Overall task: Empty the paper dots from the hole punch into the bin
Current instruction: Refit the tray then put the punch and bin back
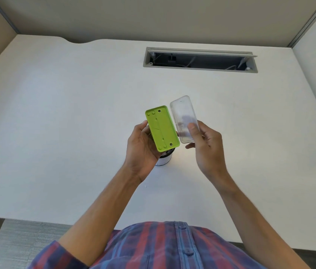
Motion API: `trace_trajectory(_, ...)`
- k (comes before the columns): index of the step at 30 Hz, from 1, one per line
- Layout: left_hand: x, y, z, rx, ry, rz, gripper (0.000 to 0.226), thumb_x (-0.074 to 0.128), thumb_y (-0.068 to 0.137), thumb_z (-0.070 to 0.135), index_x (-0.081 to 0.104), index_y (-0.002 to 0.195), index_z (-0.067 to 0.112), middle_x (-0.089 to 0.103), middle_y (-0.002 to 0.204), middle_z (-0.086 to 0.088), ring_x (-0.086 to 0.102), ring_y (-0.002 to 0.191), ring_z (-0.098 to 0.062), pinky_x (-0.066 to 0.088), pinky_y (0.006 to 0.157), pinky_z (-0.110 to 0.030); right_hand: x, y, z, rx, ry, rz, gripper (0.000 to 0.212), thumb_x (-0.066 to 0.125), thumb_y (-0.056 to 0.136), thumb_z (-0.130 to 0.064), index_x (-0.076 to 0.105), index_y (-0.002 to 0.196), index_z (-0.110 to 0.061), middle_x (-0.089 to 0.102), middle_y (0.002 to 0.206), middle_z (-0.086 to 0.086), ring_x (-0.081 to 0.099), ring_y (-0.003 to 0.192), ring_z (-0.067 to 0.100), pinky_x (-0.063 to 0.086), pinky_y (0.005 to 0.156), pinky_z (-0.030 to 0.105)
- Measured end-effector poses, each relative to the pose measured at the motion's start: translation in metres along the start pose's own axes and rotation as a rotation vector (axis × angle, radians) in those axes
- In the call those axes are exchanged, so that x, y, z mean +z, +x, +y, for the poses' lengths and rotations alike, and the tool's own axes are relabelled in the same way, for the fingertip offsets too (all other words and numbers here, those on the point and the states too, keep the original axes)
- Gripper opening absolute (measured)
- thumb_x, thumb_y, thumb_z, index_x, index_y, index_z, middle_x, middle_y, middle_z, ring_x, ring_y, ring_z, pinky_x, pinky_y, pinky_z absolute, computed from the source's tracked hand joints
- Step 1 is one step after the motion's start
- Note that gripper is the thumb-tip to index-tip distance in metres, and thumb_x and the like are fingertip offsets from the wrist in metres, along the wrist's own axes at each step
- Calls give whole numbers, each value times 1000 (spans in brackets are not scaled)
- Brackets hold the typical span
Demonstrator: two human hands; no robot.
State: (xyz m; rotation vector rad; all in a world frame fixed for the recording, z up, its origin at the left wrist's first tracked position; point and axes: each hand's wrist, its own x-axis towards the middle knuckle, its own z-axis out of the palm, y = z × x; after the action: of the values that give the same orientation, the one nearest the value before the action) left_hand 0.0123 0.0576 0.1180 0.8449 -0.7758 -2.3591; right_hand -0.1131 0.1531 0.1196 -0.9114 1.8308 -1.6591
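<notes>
My left hand (141, 150) holds the lime-green hole punch (162, 128) with its underside facing up, showing two punch holes. My right hand (204, 140) grips the clear plastic base cover (184, 118), which is off the punch and sits just to its right, edges nearly touching. I see no clear pile of dots in the cover; a grey smudge shows through it. Beneath the punch stands a small white cylindrical bin (164, 159), mostly hidden by the punch and my left hand.
The white desk (56, 113) stretches all around. An open cable tray slot (199, 60) with wires lies at the back right. Beige partition walls enclose the desk. One tiny paper speck (146, 186) lies on the desk near my left wrist.
</notes>
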Motion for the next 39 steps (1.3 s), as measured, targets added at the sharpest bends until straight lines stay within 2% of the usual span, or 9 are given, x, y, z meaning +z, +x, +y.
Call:
trace_trajectory(3,2,0,0,-13,43,15,56,37,99,37,50,138,-1,58,126,-24,63,100,-35,57,80,-40,5,-4,3,-70,-150,12,27,49,102,-23,70,117,-20,75,81,-13,65,68,20,56,58,39)
trace_trajectory(6,2,0,1,-8,61,30,56,34,102,36,48,142,-1,59,127,-22,66,99,-33,56,84,-42,8,-8,5,-139,-244,33,32,49,101,-25,63,130,-21,64,70,-34,54,57,0,50,51,24)
trace_trajectory(8,2,0,0,5,84,32,55,34,103,36,48,142,-1,59,126,-21,65,100,-32,56,85,-42,9,-9,4,-179,-278,29,32,50,102,-25,62,132,-21,60,70,-40,47,51,7,37,45,12)
trace_trajectory(10,2,0,-1,11,105,28,55,33,104,36,47,142,0,59,128,-20,60,107,-34,54,87,-43,9,-10,2,-183,-304,17,32,51,101,-28,62,132,-25,63,90,-43,57,56,17,44,46,23)
trace_trajectory(12,3,-1,-2,18,111,26,54,33,104,37,48,142,2,59,130,-20,59,109,-35,53,87,-43,10,-11,2,-173,-328,7,34,51,101,-34,61,133,-26,65,113,-31,66,73,18,51,54,29)
trace_trajectory(16,3,0,-4,21,129,28,52,34,105,39,52,139,5,61,133,-23,57,112,-37,46,92,-48,11,-13,3,-186,-385,-6,41,43,101,-41,58,136,-26,69,126,-9,61,91,-2,41,65,9)
trace_trajectory(21,1,-1,-5,32,149,29,46,34,105,40,60,133,13,69,125,-12,62,111,-33,47,98,-50,13,-17,0,-208,-453,5,45,36,101,-44,54,139,-26,64,131,-5,59,115,15,55,80,39)
trace_trajectory(26,5,-3,-6,49,180,68,45,36,106,38,59,134,12,63,135,-18,62,117,-31,40,110,-57,15,-21,-2,-207,-567,-16,51,32,99,-47,49,143,-28,60,132,-1,55,115,16,54,77,38)
trace_trajectory(39,11,-4,-7,74,307,150,51,37,106,37,49,137,-3,55,138,-30,52,127,-51,43,105,-58,22,-30,-3,-214,-705,21,53,55,91,-48,50,141,-31,55,131,-3,56,103,15,49,63,26)
